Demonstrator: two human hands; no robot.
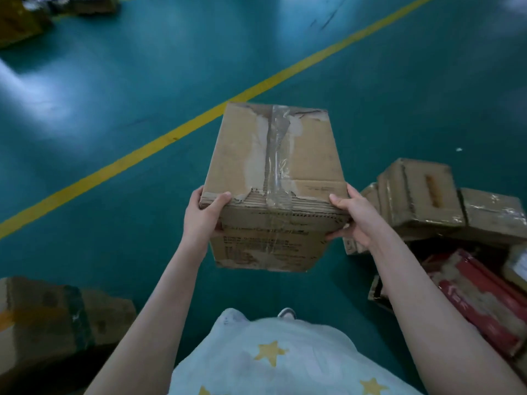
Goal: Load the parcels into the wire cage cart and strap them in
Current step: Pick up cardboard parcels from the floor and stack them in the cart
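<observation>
While held above the floor (114, 95), the box (273, 166) sits clamped in both hands' grip

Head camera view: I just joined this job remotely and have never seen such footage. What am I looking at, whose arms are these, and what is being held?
This single picture comes from a wide-angle camera worn on a person's head, looking forward and down. No machine is involved: the two bare arms are the person's own. The left hand and right hand grip the near corners of a worn brown cardboard box sealed with clear tape, held above the green floor, which a yellow painted line crosses. More taped cardboard parcels lie piled at right, another battered carton at lower left. No wire cage cart is visible.
</observation>
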